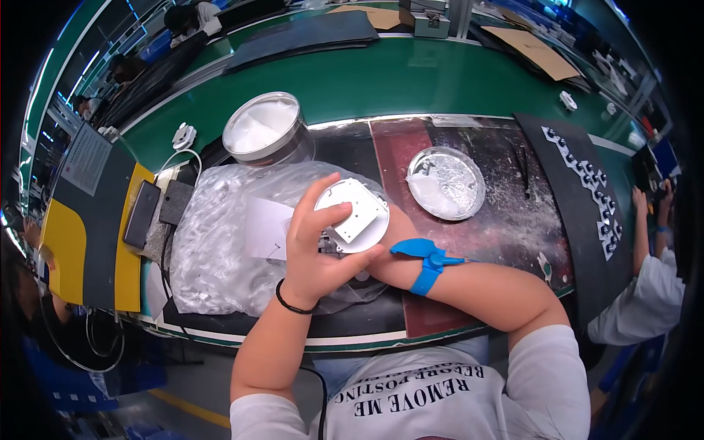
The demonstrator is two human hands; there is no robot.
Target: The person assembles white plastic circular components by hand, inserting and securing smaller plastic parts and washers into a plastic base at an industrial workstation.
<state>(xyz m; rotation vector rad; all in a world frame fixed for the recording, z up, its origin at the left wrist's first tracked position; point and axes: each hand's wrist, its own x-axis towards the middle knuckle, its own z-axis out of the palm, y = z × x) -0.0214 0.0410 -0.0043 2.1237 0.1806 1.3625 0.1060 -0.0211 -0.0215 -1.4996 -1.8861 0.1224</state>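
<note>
My left hand [312, 257] is wrapped round the edge of a round white plastic part [359, 213], with thumb and fingers spread along its rim. A raised square block with small holes sits on the part's face. My right hand [390, 233] is behind the part, and its fingers are hidden. A blue wrist strap [425, 275] circles my right forearm. Under both hands lies a large clear plastic bag [213, 249] with pale contents that I cannot make out. A white paper slip [265, 229] rests on the bag beside my left hand.
A round tin [271, 150] with white material stands behind the bag. To the right lies a shallow metal dish [466, 183] with a white piece in it. A black mat [565, 191] bears several small white-and-black parts. A phone [141, 214] leans at the left; another person's arm [642, 235] shows far right.
</note>
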